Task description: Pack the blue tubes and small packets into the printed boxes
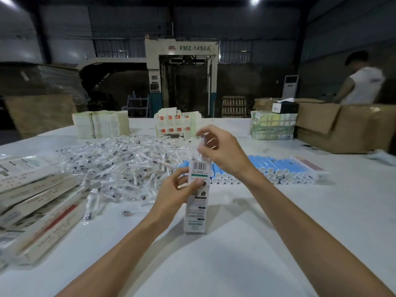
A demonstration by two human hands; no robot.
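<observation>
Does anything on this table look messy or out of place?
Mostly the small packets: a loose heap sprawls across the white table, and one small dark piece lies alone near it. The blue tubes are stacked neatly; the printed boxes at left are piled unevenly.

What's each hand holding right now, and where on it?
Left hand grips the upright printed box around its upper part. Right hand pinches what looks like a small clear packet above the box's top; blur hides where.
</observation>
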